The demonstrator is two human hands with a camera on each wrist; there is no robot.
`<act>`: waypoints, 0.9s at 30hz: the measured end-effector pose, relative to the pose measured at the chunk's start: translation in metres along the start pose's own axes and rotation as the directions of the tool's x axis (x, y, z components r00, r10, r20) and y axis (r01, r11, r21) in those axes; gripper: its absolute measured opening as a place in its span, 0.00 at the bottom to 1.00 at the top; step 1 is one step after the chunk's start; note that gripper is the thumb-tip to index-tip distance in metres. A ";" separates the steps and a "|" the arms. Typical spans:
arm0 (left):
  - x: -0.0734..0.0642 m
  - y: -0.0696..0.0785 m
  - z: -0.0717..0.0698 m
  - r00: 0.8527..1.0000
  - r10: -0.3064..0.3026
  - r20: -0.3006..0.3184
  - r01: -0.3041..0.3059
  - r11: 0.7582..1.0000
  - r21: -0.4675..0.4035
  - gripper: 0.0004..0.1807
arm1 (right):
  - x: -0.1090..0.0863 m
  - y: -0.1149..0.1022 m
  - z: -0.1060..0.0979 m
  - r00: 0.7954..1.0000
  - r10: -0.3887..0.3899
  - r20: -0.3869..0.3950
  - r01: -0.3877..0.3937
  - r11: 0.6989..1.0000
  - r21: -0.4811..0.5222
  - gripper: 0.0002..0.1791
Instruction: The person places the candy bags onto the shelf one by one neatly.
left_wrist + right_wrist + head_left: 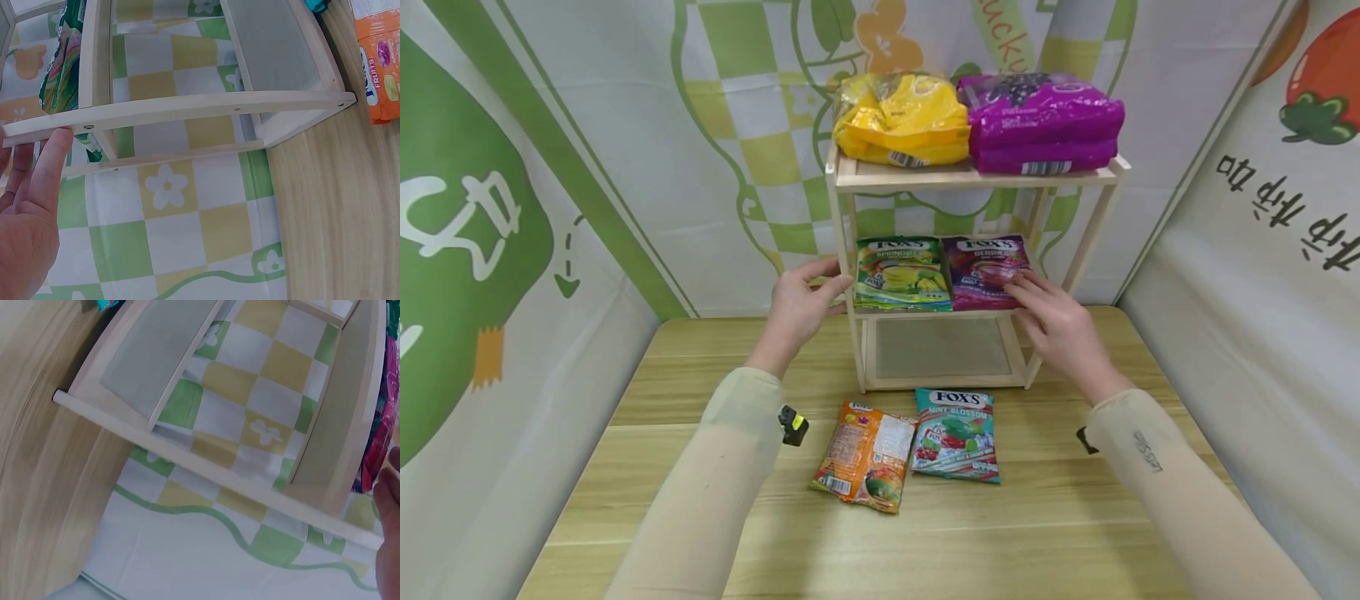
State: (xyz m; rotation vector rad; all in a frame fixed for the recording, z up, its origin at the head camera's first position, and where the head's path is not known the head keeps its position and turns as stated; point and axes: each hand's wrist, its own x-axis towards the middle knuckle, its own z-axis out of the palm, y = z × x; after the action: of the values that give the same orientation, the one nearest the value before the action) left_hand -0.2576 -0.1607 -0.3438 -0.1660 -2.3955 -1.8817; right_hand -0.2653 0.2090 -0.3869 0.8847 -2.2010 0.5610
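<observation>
My left hand [801,304] is at the left front post of a small wooden two-tier rack [973,177], touching the post with fairly straight fingers. Extended fingers of my right hand [1060,325] rest on the right side of a purple Fox's Berries candy bag [985,271]. In the right wrist view only part of this hand shows, beside the bag's edge. A green Fox's candy bag [901,273] leans next to the purple one on the middle shelf, near my left hand.
A yellow bag [902,121] and a larger purple bag [1041,125] lie on the rack's top. In front, an orange candy bag [868,454] and a teal Mint Blossom bag [957,433] lie on the wooden table [700,517]. Printed cloth walls surround it.
</observation>
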 end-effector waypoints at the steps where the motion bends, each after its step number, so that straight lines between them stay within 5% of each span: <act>1: 0.000 0.000 0.000 1.000 0.000 0.000 0.000 1.000 -0.001 0.23 | -0.002 0.000 -0.002 0.999 -0.007 -0.031 0.008 1.000 0.010 0.22; 8: 0.000 0.001 0.000 1.000 -0.002 0.001 0.002 1.000 0.006 0.24 | -0.014 0.005 -0.020 0.977 -0.029 -0.212 0.035 0.999 0.026 0.15; 13: 0.000 0.002 0.000 1.000 -0.008 -0.002 0.008 1.000 0.005 0.23 | -0.020 0.012 -0.029 0.959 0.039 -0.281 -0.021 0.998 0.066 0.12; 21: 0.000 0.001 0.000 1.000 -0.007 0.001 0.007 1.000 0.005 0.23 | -0.026 0.025 -0.035 0.942 0.217 -0.257 -0.212 0.976 0.047 0.11; 27: -0.001 0.001 0.000 1.000 -0.004 -0.001 0.004 1.000 0.005 0.24 | -0.024 0.028 -0.041 0.901 0.421 -0.106 -0.417 0.907 0.055 0.14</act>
State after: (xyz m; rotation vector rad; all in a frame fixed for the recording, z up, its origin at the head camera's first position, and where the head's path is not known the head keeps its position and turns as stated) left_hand -0.2562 -0.1603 -0.3426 -0.1598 -2.4022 -1.8767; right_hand -0.2553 0.2631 -0.3812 0.3732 -2.2880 0.8290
